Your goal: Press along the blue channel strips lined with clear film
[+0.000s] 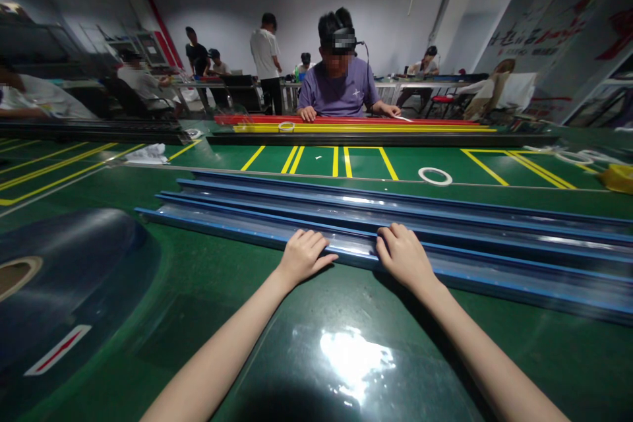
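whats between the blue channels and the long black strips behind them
Beyond the blue channels, the head view shows green tabletop with yellow lines, a white ring and a small white scrap, up to the black strips.

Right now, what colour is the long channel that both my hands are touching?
The long channel is blue; the head view shows it best.

Grn tbl w/ blue channels, dk roll L, wht ring beyond.

grey wall, dim; red pipe slanting down it. printed banner at right. dark chairs by far desks.
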{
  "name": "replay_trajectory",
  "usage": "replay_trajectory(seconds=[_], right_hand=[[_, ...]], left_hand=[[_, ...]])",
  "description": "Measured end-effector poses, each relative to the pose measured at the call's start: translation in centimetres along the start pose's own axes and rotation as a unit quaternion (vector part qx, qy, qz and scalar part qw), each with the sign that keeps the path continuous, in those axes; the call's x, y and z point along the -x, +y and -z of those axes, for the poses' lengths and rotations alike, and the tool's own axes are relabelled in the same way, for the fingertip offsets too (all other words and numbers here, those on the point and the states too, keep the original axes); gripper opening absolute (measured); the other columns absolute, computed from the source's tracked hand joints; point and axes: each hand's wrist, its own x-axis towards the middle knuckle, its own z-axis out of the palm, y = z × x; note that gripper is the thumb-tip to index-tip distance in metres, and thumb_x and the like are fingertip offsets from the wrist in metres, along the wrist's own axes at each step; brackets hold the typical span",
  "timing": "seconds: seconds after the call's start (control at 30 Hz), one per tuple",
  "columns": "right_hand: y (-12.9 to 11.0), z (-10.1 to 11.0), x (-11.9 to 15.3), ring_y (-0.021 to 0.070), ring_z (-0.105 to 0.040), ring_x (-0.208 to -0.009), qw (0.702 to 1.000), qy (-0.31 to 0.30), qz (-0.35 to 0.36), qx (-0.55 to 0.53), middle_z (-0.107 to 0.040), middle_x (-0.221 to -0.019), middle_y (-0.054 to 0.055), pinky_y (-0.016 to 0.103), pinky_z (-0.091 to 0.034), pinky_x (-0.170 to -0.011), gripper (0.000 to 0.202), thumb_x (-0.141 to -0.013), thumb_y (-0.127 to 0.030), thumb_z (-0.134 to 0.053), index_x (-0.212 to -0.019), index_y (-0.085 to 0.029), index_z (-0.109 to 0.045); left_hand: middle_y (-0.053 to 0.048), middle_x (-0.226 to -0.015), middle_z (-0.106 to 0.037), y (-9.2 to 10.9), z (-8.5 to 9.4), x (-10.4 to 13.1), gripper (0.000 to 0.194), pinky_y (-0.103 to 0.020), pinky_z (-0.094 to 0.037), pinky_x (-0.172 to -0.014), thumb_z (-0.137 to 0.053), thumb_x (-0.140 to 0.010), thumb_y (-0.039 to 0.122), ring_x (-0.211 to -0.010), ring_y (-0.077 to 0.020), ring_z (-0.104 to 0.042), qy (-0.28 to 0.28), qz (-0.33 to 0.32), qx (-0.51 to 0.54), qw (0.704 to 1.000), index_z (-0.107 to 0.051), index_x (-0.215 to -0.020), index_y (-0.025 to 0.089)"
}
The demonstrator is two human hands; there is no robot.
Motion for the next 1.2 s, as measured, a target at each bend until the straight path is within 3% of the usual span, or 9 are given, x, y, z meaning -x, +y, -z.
replay_trajectory(seconds=[0.73,1.2], right_hand=[[0.02,-0.12,0.02,0.0187,-0.046,-0.075,1.000,-0.002,0.000,-0.004,-0.053,-0.077,0.008,0.029,-0.029,-0.067,0.027,-0.085,-0.025,-0.033,-0.084,-0.014,-0.057],[-0.06,0.00,0.01,0.0191,-0.046,-0.076,1.000,-0.006,0.000,-0.001,-0.052,-0.076,0.008,0.029,-0.029,-0.067,0.026,-0.085,-0.025,-0.033,-0.084,-0.014,-0.057]], left_hand=[[0.001,-0.054,-0.052,-0.12,-0.22,-0.03,0.042,-0.025,-0.028,-0.055,-0.042,-0.081,0.051,-0.055,-0.0116,-0.047,0.011,0.040,0.005,0.999,-0.050,-0.058,0.017],[-0.002,-0.062,-0.055,0.18,-0.28,0.05,0.043,-0.028,-0.027,-0.057,-0.039,-0.083,0.052,-0.061,-0.0148,-0.047,-0.010,0.029,-0.070,0.997,-0.052,-0.062,0.016]])
